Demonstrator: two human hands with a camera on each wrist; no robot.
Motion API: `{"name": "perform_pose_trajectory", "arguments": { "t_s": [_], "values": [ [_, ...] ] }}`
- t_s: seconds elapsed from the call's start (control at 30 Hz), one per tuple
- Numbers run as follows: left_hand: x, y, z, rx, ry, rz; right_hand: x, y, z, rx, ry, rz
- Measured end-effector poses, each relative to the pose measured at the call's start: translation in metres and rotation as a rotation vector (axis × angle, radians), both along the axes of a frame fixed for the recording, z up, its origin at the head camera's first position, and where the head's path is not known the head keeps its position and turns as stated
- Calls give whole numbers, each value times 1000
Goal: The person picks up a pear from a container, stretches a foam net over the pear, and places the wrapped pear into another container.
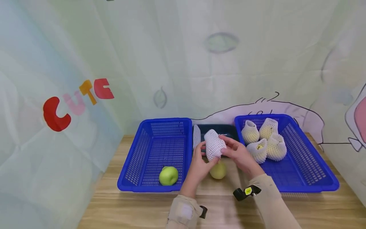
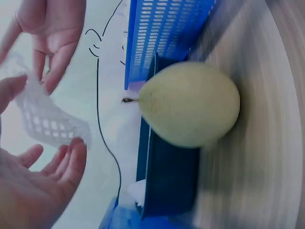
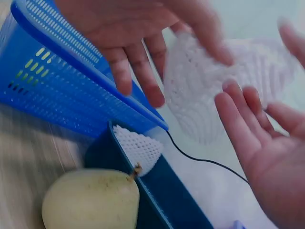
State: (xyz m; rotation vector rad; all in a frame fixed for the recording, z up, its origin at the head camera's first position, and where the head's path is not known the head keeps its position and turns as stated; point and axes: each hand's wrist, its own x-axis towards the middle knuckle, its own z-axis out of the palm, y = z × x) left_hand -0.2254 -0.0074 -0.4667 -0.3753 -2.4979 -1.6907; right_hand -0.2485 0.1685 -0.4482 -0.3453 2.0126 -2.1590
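Note:
A white foam net sleeve (image 1: 213, 144) is held up between both hands above the table. My left hand (image 1: 200, 165) grips its left side and lower end with thumb and fingers, while my right hand (image 1: 238, 156) pinches its right side. The sleeve looks squeezed and blurred in the right wrist view, with no fruit visible in it. Below the hands, a bare pale-yellow pear (image 1: 218, 171) stands on the table, its stem showing in the left wrist view. Right behind it is a dark green tray (image 2: 171, 191) with another foam net (image 3: 138, 148) at its left end.
A blue basket (image 1: 154, 120) on the left holds a green apple (image 1: 168, 176). The blue basket (image 1: 328, 186) on the right holds several fruits in foam nets (image 1: 267, 144). A printed curtain (image 1: 171, 63) hangs behind the wooden table (image 1: 114, 206).

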Motion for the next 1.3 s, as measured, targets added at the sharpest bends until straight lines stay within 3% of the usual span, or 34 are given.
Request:
{"name": "perform_pose_trajectory", "arguments": {
  "t_s": [0.07, 0.2, 0.27, 0.37, 0.47, 0.53, 0.57, 0.63, 0.77, 0.83, 0.9, 1.03, 1.2, 1.3],
  "values": [
    [1, 3, 3, 84, -32, -35, 5, 0, 1, 71, 44, 3],
    [13, 5, 19, 177, -8, -86, 9, -3, -1, 260, 148, -43],
    [17, 6, 22, 213, 12, -79, 12, -5, -3, 357, 224, -68],
    [10, 8, 8, 264, 60, -53, 15, -10, -5, 450, 301, -108],
    [3, 9, -5, 281, 107, -26, 16, -13, -6, 477, 291, -206],
    [4, 9, -6, 334, 89, -3, 15, -14, -7, 407, 240, -276],
    [5, 9, -6, 414, 45, 2, 15, -14, -8, 343, 196, -289],
    [6, 8, -3, 677, -89, 2, 17, -11, -9, 166, 109, -277],
    [6, 2, 2, 1303, -364, -1, 19, 0, -14, -280, -64, -88],
    [6, -1, 2, 1436, -457, -35, 19, 5, -16, -469, -103, 34],
    [5, -2, 1, 1450, -514, -88, 18, 8, -17, -613, -125, 135],
    [2, -3, -1, 1326, -566, -149, 16, 10, -20, -772, -125, 267],
    [-5, -3, 2, 1120, -612, -165, 15, 13, -20, -820, -75, 391],
    [-7, -5, 7, 982, -594, -191, 17, 15, -18, -790, -48, 452]
  ]
}}
